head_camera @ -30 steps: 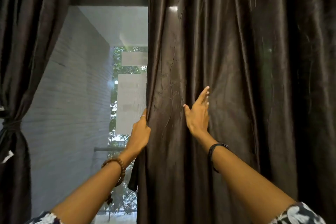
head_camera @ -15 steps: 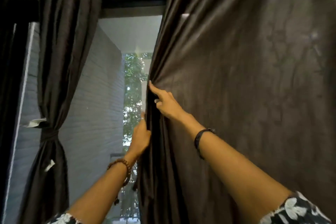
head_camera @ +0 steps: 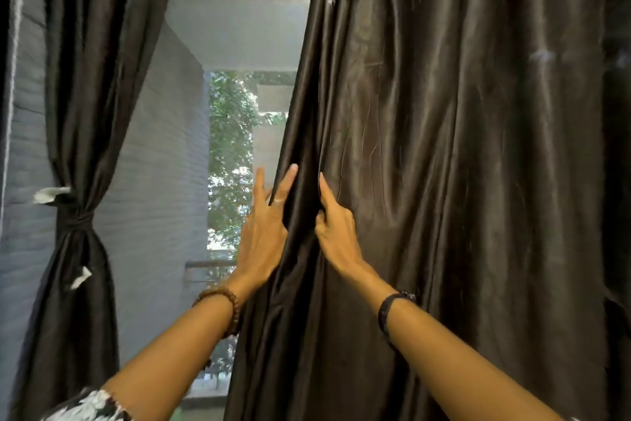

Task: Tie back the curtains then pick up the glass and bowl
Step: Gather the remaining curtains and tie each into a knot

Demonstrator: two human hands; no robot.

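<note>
A person's two bare hands meet at the inner edge of a loose, shiny dark brown satin curtain that hangs on the right of a window. The left hand, fingers straight, presses that edge, while the right hand pinches a fold just beside it. On the left, a matching dark curtain hangs tied at its middle; glass and bowl are out of sight.

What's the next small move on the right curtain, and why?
Probably gather the right curtain rightward into a bundle. Both hands sit at its inner edge: left hand flat on it, right hand pinching a fold. It hangs loose, while the left curtain is already cinched by its tieback.
</note>
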